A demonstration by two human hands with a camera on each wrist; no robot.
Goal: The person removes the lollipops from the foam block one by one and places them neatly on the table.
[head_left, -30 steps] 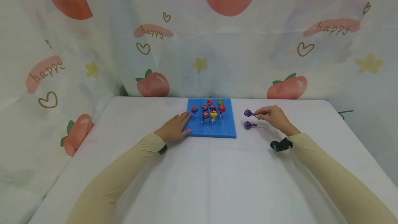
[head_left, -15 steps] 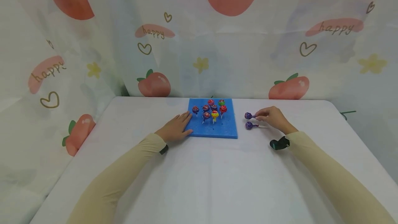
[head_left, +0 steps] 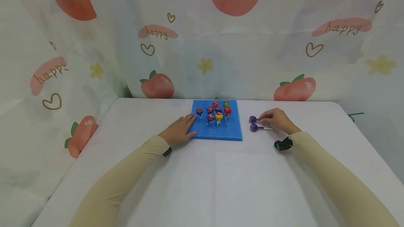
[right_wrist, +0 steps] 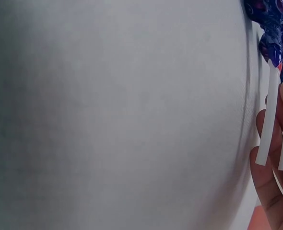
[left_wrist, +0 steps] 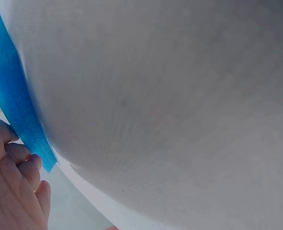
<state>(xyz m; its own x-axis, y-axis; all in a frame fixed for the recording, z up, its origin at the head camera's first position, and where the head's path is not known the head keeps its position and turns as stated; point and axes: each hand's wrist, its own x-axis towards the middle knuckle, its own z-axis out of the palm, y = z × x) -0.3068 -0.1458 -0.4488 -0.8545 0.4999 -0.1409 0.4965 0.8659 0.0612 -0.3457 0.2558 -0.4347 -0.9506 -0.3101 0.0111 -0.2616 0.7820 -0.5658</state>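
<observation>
My left hand rests at the left edge of a blue foam board, its fingers straight and touching that side. Several wrapped lollipops stand upright in the board, among them a yellow one and a red one. To the right of the board, my right hand pinches a purple-wrapped lollipop by its stick, low over the table. Just nearer to me lies a second purple lollipop, its white stick pointing right. In the right wrist view both sticks show close together beside the fingers.
A white-covered table carries everything. Behind it hangs a printed curtain, which also runs along the left side. A dark wrist camera sits below the right wrist.
My right hand has brought its lollipop slightly nearer to me, down toward the one lying there. More of the lying lollipop's stick shows. The left hand stays on the board.
</observation>
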